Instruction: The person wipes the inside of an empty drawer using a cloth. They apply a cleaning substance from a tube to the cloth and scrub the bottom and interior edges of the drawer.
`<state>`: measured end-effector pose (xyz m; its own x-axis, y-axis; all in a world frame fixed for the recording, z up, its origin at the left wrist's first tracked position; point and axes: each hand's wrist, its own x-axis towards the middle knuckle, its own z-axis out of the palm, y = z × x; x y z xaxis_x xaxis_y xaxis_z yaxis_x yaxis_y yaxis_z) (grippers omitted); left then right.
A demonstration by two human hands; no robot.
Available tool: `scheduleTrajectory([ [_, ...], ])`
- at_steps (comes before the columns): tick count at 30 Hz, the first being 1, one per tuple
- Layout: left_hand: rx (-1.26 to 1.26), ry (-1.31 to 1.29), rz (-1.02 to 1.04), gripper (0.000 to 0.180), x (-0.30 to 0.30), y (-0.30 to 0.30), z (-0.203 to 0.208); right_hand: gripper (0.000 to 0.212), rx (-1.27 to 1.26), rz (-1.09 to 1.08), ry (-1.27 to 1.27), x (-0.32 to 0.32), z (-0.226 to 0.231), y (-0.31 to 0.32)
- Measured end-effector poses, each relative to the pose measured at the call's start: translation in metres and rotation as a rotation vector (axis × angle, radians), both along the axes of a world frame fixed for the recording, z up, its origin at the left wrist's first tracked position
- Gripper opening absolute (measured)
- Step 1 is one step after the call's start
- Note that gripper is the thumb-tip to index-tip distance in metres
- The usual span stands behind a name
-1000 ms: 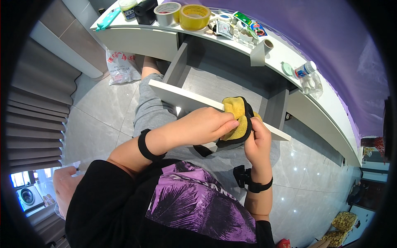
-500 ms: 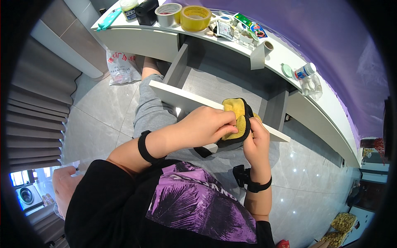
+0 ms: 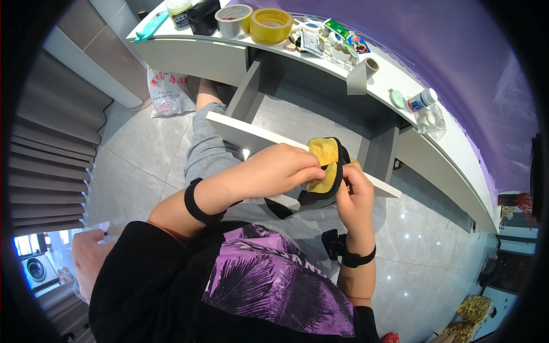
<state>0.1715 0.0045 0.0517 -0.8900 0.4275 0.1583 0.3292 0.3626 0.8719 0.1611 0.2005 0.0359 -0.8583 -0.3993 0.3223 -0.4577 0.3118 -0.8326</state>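
Note:
Over the front edge of an open drawer (image 3: 309, 111), both my hands hold a yellow microfibre cloth (image 3: 323, 150) with black edging and a grey side. It is folded and bunched. My left hand (image 3: 293, 167) pinches it between thumb and fingers from the left. On the other side, my right hand (image 3: 355, 186) is closed on its dark edge, fingers partly hidden behind the fabric. Some of the cloth's grey side hangs below, above my lap. The grey drawer bottom shows bare behind the white drawer front (image 3: 251, 136).
Along the white desk (image 3: 394, 77) stand a clear tape roll (image 3: 233, 22), a yellow tape roll (image 3: 271, 26), a jar (image 3: 179, 14), several small packets and a white bottle (image 3: 421, 100). A plastic bag (image 3: 170, 94) sits on the floor at left, near a grey curtain (image 3: 54, 148).
My left thumb and fingers have shifted slightly on the cloth, and its upper fold has moved a little. Both hands keep their hold; the drawer has not moved.

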Motion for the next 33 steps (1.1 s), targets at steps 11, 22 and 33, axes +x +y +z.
scheduleTrajectory([
  [11,-0.009,0.158,0.008,0.01,0.004,-0.001,-0.004,0.008,-0.003,0.062,-0.198,0.002,-0.004,0.003],
  [22,-0.214,0.532,-0.096,0.017,0.0,-0.007,0.005,0.013,-0.215,0.277,-0.644,0.001,-0.001,0.004],
  [33,-0.327,0.597,-0.091,0.02,0.004,-0.002,0.002,0.012,-0.375,0.287,-0.672,-0.001,-0.003,0.006],
])
